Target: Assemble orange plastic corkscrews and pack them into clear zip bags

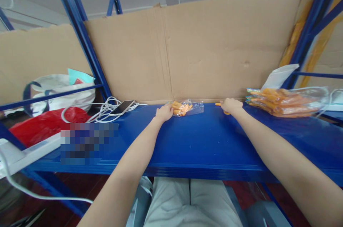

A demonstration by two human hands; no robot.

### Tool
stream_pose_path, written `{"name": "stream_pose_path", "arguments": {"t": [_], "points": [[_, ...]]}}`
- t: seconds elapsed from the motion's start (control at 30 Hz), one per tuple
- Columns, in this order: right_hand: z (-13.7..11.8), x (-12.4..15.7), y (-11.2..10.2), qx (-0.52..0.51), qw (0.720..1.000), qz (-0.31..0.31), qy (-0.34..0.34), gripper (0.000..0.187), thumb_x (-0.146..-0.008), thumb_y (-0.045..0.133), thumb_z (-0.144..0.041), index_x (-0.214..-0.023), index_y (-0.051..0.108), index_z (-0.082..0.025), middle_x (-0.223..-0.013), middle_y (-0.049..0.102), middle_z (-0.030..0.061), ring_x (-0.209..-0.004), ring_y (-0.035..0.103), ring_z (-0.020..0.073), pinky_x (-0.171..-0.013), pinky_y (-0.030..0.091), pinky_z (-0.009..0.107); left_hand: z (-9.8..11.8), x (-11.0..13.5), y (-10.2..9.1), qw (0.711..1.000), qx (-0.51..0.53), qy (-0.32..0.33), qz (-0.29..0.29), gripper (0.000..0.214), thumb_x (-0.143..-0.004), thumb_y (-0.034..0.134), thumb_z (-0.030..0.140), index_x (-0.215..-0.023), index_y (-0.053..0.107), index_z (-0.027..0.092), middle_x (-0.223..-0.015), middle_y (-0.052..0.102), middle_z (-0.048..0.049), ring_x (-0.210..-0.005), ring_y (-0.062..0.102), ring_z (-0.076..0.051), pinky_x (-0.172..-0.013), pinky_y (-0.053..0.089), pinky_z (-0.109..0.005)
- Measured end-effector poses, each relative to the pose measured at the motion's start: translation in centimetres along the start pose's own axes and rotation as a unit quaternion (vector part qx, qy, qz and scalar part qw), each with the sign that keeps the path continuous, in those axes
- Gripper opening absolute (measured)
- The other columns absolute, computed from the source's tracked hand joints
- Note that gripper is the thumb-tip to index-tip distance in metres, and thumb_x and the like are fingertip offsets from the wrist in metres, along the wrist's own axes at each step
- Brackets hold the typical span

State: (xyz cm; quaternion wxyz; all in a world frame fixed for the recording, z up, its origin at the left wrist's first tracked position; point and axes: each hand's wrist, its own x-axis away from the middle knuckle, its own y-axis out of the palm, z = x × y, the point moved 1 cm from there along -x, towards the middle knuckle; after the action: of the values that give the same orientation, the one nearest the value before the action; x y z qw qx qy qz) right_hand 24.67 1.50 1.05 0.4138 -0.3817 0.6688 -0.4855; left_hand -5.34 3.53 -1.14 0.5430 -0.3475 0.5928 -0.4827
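My left hand point(164, 112) is closed on the left end of a small clear plastic bag point(197, 108) lying on the blue shelf top point(191, 141). Inside the bag are several orange pieces point(181, 108), too small to tell their kind. To the right, my right hand point(232, 105) is closed over a thin orange piece point(218, 104) whose tip sticks out on the left. More orange point(226, 113) shows just below those fingers. The hand hides the rest.
A stack of clear bags with orange contents point(284, 104) lies at the right. Left are a phone point(122, 107), tangled white cables point(104, 110), a red bag point(50, 125) and a white cloth bag point(63, 91). Cardboard point(209, 48) stands behind; blue posts point(80, 38) frame the shelf.
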Motion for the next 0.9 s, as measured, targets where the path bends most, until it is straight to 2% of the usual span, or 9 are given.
{"name": "stream_pose_path", "arguments": {"t": [0.07,0.13,0.23,0.33,0.4,0.47,0.53,0.6,0.9], "points": [[-1.0,0.4,-0.4,-0.074,0.994,-0.055,-0.054,0.053,-0.095,0.029,-0.040,-0.097,0.069,-0.006,-0.084,0.070,0.0183,-0.079,0.069,0.0226,-0.077,0.050,0.032,-0.7,-0.2,0.2,1.000,0.021,-0.014,0.002,0.034,-0.093,0.032,0.028,-0.114,0.057,0.020,-0.129,0.057,-0.0086,-0.116,0.055,-0.023,-0.097,0.043,-0.037],[-1.7,0.9,-0.8,-0.111,0.986,-0.066,-0.100,0.054,-0.096,0.025,-0.038,-0.094,0.070,-0.007,-0.076,0.071,0.0141,-0.069,0.068,0.0186,-0.071,0.050,0.027,-1.4,-0.5,0.5,0.999,0.043,-0.016,0.004,0.033,-0.093,0.033,0.027,-0.114,0.057,0.019,-0.128,0.058,-0.0090,-0.115,0.056,-0.022,-0.097,0.043,-0.033],[-2.0,1.5,-0.9,-0.051,0.991,0.040,-0.117,0.037,-0.092,0.036,-0.026,-0.106,0.068,-0.013,-0.095,0.071,0.0136,-0.089,0.067,0.0218,-0.080,0.049,0.030,-2.0,-0.8,0.8,0.998,0.067,-0.014,0.002,0.033,-0.093,0.034,0.027,-0.115,0.057,0.017,-0.126,0.059,-0.0096,-0.114,0.057,-0.021,-0.097,0.043,-0.030],[-1.6,1.6,-0.3,0.035,0.983,0.109,-0.141,0.041,-0.086,0.043,-0.016,-0.123,0.061,-0.017,-0.122,0.061,0.0150,-0.113,0.057,0.0273,-0.091,0.044,0.037,-2.2,-0.9,1.0,0.997,0.077,-0.009,0.000,0.031,-0.093,0.036,0.027,-0.112,0.058,0.017,-0.126,0.059,-0.0090,-0.114,0.057,-0.021,-0.097,0.043,-0.029],[-1.2,1.2,0.5,0.062,0.980,0.087,-0.170,0.046,-0.085,0.043,-0.014,-0.128,0.057,-0.020,-0.129,0.056,0.0143,-0.117,0.054,0.0280,-0.094,0.042,0.040,-2.3,-0.9,1.1,0.997,0.079,-0.005,0.001,0.029,-0.093,0.037,0.027,-0.110,0.058,0.017,-0.126,0.059,-0.0086,-0.113,0.057,-0.021,-0.096,0.043,-0.030],[-0.8,0.6,1.3,0.072,0.976,0.026,-0.203,0.049,-0.084,0.043,-0.013,-0.131,0.055,-0.023,-0.131,0.055,0.0115,-0.118,0.053,0.0260,-0.095,0.042,0.037,-2.3,-1.0,1.2,0.997,0.083,-0.002,0.003,0.028,-0.092,0.039,0.027,-0.109,0.059,0.018,-0.125,0.060,-0.0082,-0.112,0.058,-0.022,-0.097,0.043,-0.031],[-0.7,0.2,2.0,0.075,0.969,-0.033,-0.233,0.052,-0.082,0.043,-0.012,-0.130,0.056,-0.026,-0.130,0.058,0.0073,-0.117,0.054,0.0231,-0.093,0.043,0.033,-2.5,-1.1,1.4,0.996,0.091,0.001,0.005,0.029,-0.091,0.039,0.027,-0.110,0.059,0.017,-0.123,0.061,-0.0083,-0.114,0.057,-0.022,-0.098,0.042,-0.032],[-0.7,-0.1,2.3,0.077,0.964,-0.062,-0.248,0.051,-0.081,0.044,-0.011,-0.127,0.058,-0.027,-0.125,0.062,0.0044,-0.116,0.056,0.0214,-0.091,0.044,0.030,-2.6,-1.2,1.6,0.995,0.104,0.003,0.005,0.030,-0.091,0.040,0.027,-0.111,0.059,0.016,-0.122,0.062,-0.0089,-0.117,0.055,-0.022,-0.101,0.040,-0.032],[-1.5,0.9,1.7,0.122,0.961,-0.050,-0.244,0.044,-0.086,0.040,-0.016,-0.125,0.060,-0.021,-0.123,0.062,0.0109,-0.116,0.055,0.0258,-0.091,0.045,0.036,-2.9,-1.6,2.0,0.992,0.127,0.006,0.007,0.030,-0.089,0.044,0.026,-0.114,0.059,0.016,-0.123,0.062,-0.0088,-0.121,0.052,-0.022,-0.104,0.036,-0.030]]}}
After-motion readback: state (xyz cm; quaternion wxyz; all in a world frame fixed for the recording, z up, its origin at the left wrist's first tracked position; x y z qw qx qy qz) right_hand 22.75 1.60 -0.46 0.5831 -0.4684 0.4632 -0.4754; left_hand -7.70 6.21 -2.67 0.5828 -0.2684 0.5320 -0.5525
